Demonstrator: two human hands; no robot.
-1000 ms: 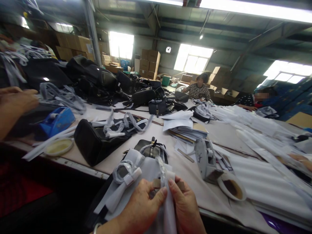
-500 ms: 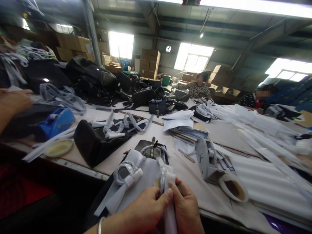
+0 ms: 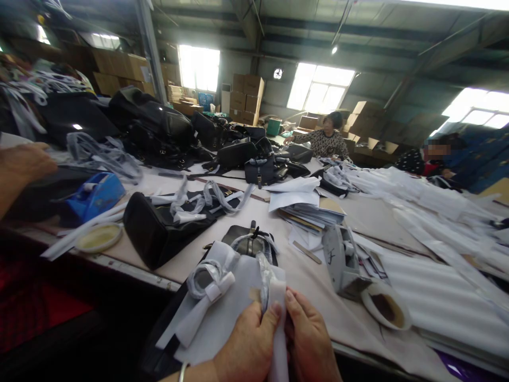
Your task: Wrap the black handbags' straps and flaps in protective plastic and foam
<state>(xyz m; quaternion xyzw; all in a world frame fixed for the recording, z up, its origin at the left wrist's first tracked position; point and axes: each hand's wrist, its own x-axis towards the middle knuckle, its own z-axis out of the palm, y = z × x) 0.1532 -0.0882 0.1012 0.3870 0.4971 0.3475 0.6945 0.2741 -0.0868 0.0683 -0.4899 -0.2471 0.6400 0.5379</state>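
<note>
Both hands low, meeting over the worktop's [image 3: 222,241] near edge, forearms rising from below. Left hand [image 3: 246,339]: thumb bent over curled fingers, pinching a white wrapping strip [image 3: 278,313]; one bangle [image 3: 183,372] at the wrist. Right hand [image 3: 312,337]: fingertips at the strip's right side; whether they pinch it I cannot tell.

Strip lies lengthwise on a single black bag [image 3: 170,305], which straddles the near edge. On the bag: one white sheet [image 3: 238,297], one wrapped coil [image 3: 204,278] on its left half.

Round about: two tape dispensers, blue [image 3: 97,197] leftward and grey [image 3: 344,262] rightward, both toward the near edge. Two round shallow pieces, yellowish [image 3: 98,237] and brown-centred [image 3: 385,306], one beside each dispenser. One larger black bag [image 3: 147,233] on its side. One paper stack [image 3: 308,204]. Dark bags [image 3: 159,124] heaped farther back, overlapping, uncountable. Two co-workers [image 3: 326,140] opposite; another person's hand [image 3: 26,164] at far left.
</note>
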